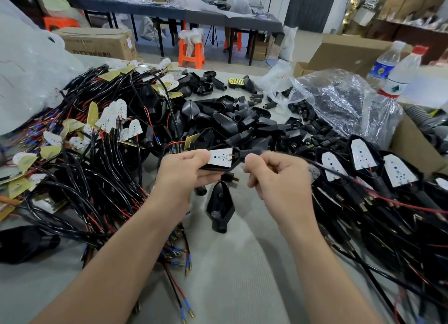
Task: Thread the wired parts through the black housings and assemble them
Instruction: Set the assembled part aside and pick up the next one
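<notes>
My left hand (186, 169) grips a black housing (219, 166) with a white LED board (220, 156) lying in it. My right hand (274, 175) pinches the black wire (322, 165) where it leaves the housing's neck; the wire trails off to the right. A loose empty black housing (220, 208) lies on the table just below my hands. A heap of wired LED boards (97, 134) lies on the left, a heap of empty black housings (232, 120) sits behind my hands, and assembled units (378, 168) lie on the right.
A clear plastic bag (339, 100) with small black parts sits at the right rear, beside two water bottles (397, 74) and a cardboard box (417, 149). The grey table (230, 275) shows between my forearms. Orange stools and long tables stand in the background.
</notes>
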{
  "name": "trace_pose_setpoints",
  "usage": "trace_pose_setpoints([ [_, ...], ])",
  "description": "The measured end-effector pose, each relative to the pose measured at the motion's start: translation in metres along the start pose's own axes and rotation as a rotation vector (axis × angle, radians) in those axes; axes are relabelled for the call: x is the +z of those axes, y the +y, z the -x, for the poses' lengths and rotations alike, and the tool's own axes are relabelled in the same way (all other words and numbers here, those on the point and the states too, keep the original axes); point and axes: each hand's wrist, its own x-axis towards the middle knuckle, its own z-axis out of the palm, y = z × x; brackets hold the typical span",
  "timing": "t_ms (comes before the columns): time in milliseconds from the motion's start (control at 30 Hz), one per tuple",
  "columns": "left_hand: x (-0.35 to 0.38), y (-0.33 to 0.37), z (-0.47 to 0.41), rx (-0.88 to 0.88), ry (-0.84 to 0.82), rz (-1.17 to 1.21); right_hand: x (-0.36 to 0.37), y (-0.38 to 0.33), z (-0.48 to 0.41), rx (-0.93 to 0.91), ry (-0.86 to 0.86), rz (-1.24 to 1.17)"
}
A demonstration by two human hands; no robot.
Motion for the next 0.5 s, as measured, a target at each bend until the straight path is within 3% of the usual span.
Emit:
trace_pose_setpoints([
  [100,-0.002,0.0,-0.002,0.017,0.024,-0.039,0.008,-0.015,0.011,-0.309,0.143,0.071],
  [200,-0.002,0.0,0.0,0.03,-0.069,-0.058,0.02,-0.019,0.02,-0.449,0.089,0.506],
  [300,-0.003,0.0,0.001,0.01,-0.143,-0.056,0.023,-0.021,0.023,-0.325,-0.017,0.753],
  [500,0.004,-0.004,0.002,-0.076,-0.172,0.008,-0.003,-0.02,0.019,-0.183,-0.147,0.629],
])
